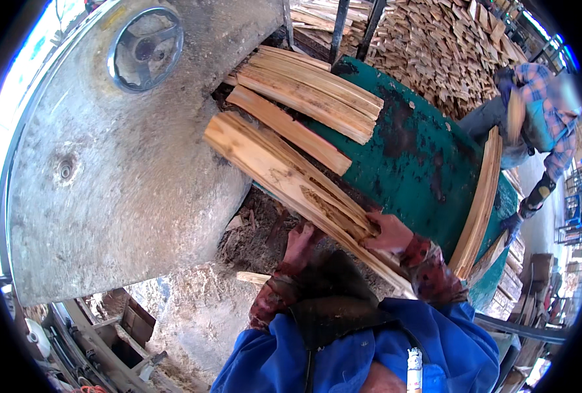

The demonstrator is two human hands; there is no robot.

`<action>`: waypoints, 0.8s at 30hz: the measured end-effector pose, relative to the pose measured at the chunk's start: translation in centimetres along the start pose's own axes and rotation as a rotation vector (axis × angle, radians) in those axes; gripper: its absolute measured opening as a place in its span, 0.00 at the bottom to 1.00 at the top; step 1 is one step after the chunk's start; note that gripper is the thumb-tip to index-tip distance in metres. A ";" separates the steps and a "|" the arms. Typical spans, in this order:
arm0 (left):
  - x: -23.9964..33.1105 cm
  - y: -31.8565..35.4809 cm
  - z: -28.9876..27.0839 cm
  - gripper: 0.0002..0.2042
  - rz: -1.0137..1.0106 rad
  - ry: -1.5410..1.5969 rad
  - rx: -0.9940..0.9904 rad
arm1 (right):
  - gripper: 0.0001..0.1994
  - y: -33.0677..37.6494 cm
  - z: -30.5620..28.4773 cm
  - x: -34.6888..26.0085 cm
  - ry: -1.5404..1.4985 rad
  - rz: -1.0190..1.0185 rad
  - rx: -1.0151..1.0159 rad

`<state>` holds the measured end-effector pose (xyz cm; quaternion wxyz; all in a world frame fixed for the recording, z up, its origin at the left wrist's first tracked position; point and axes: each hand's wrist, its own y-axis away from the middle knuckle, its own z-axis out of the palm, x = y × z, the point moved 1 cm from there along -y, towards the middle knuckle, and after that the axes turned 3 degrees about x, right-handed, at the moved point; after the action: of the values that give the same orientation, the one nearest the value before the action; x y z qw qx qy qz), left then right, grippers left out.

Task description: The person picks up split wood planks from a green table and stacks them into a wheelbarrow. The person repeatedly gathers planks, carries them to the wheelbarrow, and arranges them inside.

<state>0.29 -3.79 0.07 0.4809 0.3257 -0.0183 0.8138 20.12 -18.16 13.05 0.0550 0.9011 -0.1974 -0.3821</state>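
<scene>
A long split wooden slab (291,180) with a rough, splintered hollow along its face lies slantwise in front of me. My right hand (390,234) grips its upper edge near the close end, fingers curled over the wood. Lower down, my left hand (300,242) is closed at the slab's near edge; its fingertips are partly hidden beneath the wood. Just beyond the slab rests a narrower reddish-edged board (291,129). Farther back, several pale boards (310,92) lie side by side on the green metal table (402,157).
At left stands a large worn metal housing (127,177) with a handwheel (145,49). Sawdust and bark (255,239) lie below the slab. A co-worker (533,118) in plaid stands at right, near a long board (479,206) on the table. Behind rises a woodpile (428,56).
</scene>
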 end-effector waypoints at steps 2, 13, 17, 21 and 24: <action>-0.6 -0.3 -0.4 0.24 -0.004 -0.035 0.007 | 0.33 -0.5 1.1 2.1 0.035 -0.086 0.111; -2.2 -1.0 0.8 0.23 -0.127 -0.109 0.273 | 0.47 -1.2 0.1 7.4 0.019 0.044 0.134; -3.0 -0.6 1.4 0.25 -0.158 -0.023 0.297 | 0.41 -2.3 0.8 9.4 -0.004 0.091 0.224; -3.4 -0.1 2.5 0.26 -0.086 0.041 0.224 | 0.42 -3.4 2.0 9.9 0.062 0.171 0.256; -3.5 -0.1 3.1 0.27 -0.058 -0.006 0.241 | 0.43 -3.9 1.6 9.0 0.134 0.169 0.187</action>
<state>3.14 -7.47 0.58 0.4613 0.3841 0.0876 0.7949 25.88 -18.04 5.00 0.0158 0.9060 -0.3032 -0.2949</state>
